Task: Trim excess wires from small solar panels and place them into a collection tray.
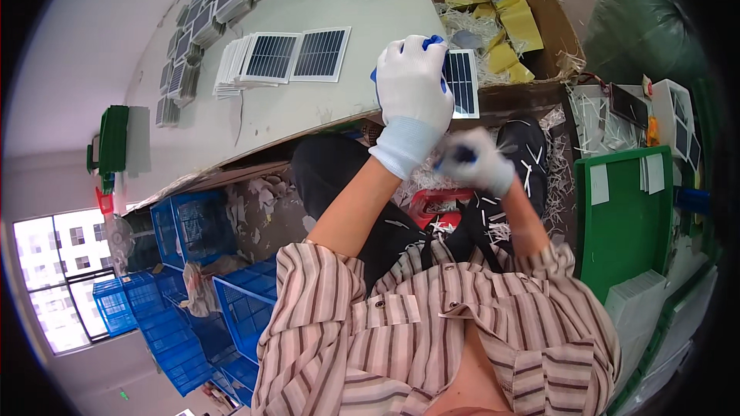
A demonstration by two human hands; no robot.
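Panel held by the left hand at the box's near edge; right hand blurred

Largest item: the pale table (285, 119), bearing grouped stacks of panels (204, 23) and, nearer the person, a fanned row of panels (270, 55). Right of the table: open cardboard box (556, 27), containing white paper strips (460, 19) and folded yellow card (519, 23). Further right, a green tray (624, 235) stands tilted.

Left hand (415, 81), gloved: fingers curled, apparently closed on one white-bordered dark panel (462, 83). That panel sits right of the glove, overlapping the box's near wall. Right hand (474, 160), also gloved, is below it, apart; motion blur, so finger state cannot be told.

Smallest: loose strips (530, 163) on the dark trousers.

Risks (judged): the panel could slip into the box or lap if the curled grip loosens, since no second support shows. A hasty right-hand move could knock or scuff its face. Loose strips could cling to the panel or gloves.
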